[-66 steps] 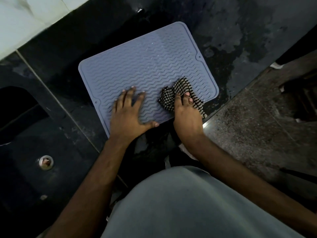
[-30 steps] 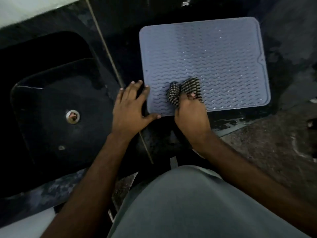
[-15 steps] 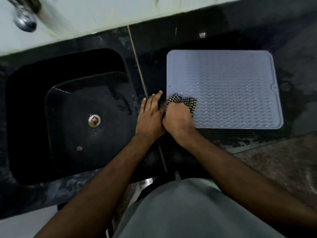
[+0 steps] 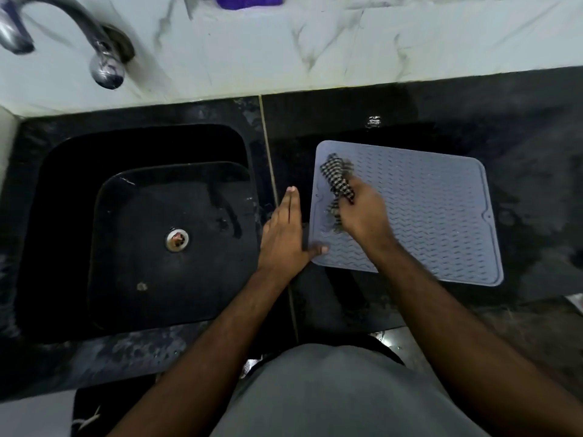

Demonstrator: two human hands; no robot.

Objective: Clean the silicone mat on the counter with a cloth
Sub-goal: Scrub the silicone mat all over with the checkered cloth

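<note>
**Cloth now at the mat's far-left corner**

Since half a second ago the right hand (image 4: 362, 216) has carried the cloth (image 4: 337, 181) from the near-left edge of the mat up toward its far-left corner; the left hand (image 4: 284, 234) has stayed beside the mat's left edge, no longer touching the right hand.

Right hand: fingers curled round the checked black-and-white cloth, grasping it, blurred by motion. Cloth bunched, one end trailing toward the far-left corner, lying on the mat.

Left hand: released, fingers straight and together, flat on the dark table (image 4: 520, 127), pointing away. Thumb spread to the right, tip touching the mat's near-left corner.

Silicone mat (image 4: 426, 216): pale blue-grey, wavy ridges, lying flat on the table right of the sink, slightly skewed. Small notch on its right edge.

Sink (image 4: 63, 184): black, left of the hands, metal drain (image 4: 177, 239) in the basin floor. Chrome tap (image 4: 94, 42) at far left against the white marbled wall (image 4: 315, 52). Purple item (image 4: 249, 0) at the top edge, cut off; cannot tell what it is.
</note>
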